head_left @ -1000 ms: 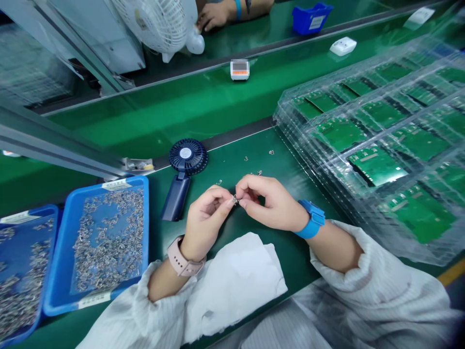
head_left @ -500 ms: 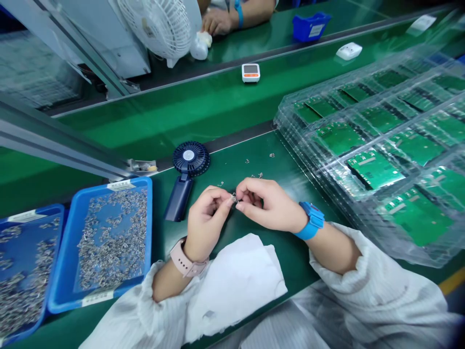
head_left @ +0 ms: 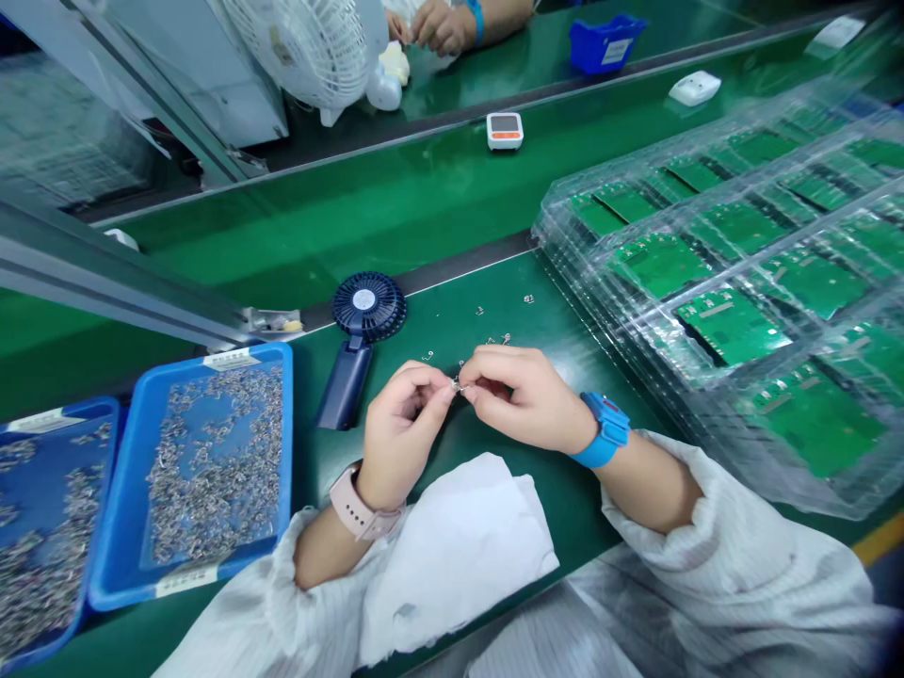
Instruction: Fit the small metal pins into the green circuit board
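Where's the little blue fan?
In the head view, the navy handheld fan lies on the green bench, just right of the blue tray and beyond the person's left hand.

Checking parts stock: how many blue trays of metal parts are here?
2: a blue tray beside the handheld fan, another blue tray left of it, partly out of view.

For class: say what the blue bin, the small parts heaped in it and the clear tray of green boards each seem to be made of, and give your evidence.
The blue bin looks like smooth moulded plastic, from its even colour and rounded corners. The small parts look like bright metal, from their silvery glints. The clear tray looks like thin formed plastic: glossy, see-through, with pressed ridges.
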`<state>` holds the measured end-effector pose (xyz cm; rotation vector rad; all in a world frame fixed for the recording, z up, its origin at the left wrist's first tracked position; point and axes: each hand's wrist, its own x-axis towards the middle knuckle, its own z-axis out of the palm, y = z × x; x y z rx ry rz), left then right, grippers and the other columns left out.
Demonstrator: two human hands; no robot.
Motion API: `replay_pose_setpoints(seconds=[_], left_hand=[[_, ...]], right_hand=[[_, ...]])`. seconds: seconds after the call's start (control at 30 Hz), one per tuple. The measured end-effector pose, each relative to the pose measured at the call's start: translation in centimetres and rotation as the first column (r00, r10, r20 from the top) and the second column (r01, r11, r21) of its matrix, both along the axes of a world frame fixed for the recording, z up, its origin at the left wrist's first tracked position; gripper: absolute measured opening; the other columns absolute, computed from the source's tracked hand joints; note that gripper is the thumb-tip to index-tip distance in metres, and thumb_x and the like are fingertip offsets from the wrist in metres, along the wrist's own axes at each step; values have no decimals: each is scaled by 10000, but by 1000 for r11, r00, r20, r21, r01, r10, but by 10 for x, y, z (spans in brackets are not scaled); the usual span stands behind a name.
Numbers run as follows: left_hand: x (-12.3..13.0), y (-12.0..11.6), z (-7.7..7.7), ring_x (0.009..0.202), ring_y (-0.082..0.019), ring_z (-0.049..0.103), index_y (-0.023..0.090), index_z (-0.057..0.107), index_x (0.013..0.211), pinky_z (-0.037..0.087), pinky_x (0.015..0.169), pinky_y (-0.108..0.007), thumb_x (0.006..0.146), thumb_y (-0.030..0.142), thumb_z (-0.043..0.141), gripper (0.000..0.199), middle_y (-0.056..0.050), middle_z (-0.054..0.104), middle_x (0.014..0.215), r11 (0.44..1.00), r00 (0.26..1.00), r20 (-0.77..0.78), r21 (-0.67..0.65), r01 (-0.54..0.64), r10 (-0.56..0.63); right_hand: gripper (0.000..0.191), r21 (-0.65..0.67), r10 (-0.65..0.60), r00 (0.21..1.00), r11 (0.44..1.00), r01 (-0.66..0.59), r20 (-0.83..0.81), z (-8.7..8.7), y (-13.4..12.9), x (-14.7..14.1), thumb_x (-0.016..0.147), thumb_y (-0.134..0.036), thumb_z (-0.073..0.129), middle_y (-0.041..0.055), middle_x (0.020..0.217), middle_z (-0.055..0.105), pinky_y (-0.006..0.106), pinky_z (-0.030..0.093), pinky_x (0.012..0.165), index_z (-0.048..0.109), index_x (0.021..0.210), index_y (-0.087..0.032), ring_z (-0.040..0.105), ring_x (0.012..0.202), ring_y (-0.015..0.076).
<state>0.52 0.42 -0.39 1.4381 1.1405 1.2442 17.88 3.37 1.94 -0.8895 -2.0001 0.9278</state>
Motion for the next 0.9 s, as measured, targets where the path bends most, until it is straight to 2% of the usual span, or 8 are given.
replay_pose_setpoints(seconds=[0.1, 0.23, 0.33, 0.6, 0.77, 0.9], left_hand=[[0, 0, 0, 722, -103, 524, 208, 631, 853, 418, 635, -224, 885, 203, 617, 35, 0, 553, 826, 1000, 1000, -6, 12, 5, -5], [0, 1, -2, 724, -105, 531, 207, 629, 853, 427, 630, -227, 881, 183, 615, 39, -1, 558, 822, 999, 1000, -26, 38, -2, 3], [1, -1, -2, 713, -108, 538, 205, 626, 865, 431, 607, -230, 875, 160, 615, 48, -2, 565, 825, 996, 996, -83, 92, -20, 28], [5, -7, 5, 685, -77, 529, 188, 624, 860, 440, 615, -204, 816, 46, 646, 149, 19, 590, 808, 941, 942, -264, 315, -121, 209], [5, -7, 6, 698, -80, 536, 185, 624, 858, 445, 625, -206, 816, 40, 640, 152, 19, 594, 809, 936, 932, -286, 330, -125, 225], [5, -7, 6, 686, -82, 520, 187, 616, 849, 432, 610, -208, 824, 54, 633, 136, 23, 585, 793, 945, 941, -266, 303, -124, 208]], right_hand=[[129, -145, 29, 997, 989, -40, -75, -1, 1, 0, 791, -79, 511, -36, 666, 524, 210, 357, 589, 585, 736, -169, 452, 606, 82], [141, -356, 35, 986, 930, -92, -163, -1, 2, -1, 814, -119, 496, -30, 679, 559, 210, 378, 610, 585, 714, -163, 486, 641, 87], [161, -438, 28, 978, 891, -118, -206, 1, 3, -2, 800, -120, 478, -25, 681, 577, 219, 391, 635, 576, 680, -163, 510, 660, 91], [166, -489, 28, 980, 864, -122, -195, 1, 4, -3, 780, -147, 466, -24, 672, 581, 235, 394, 651, 581, 662, -166, 514, 660, 97], [169, -504, 14, 984, 857, -103, -178, 1, 4, -3, 774, -146, 458, -36, 641, 547, 232, 387, 640, 579, 656, -164, 496, 639, 91], [166, -453, 8, 986, 887, -84, -168, -1, 4, -3, 793, -141, 469, -31, 674, 573, 227, 388, 641, 578, 670, -166, 508, 657, 91]])
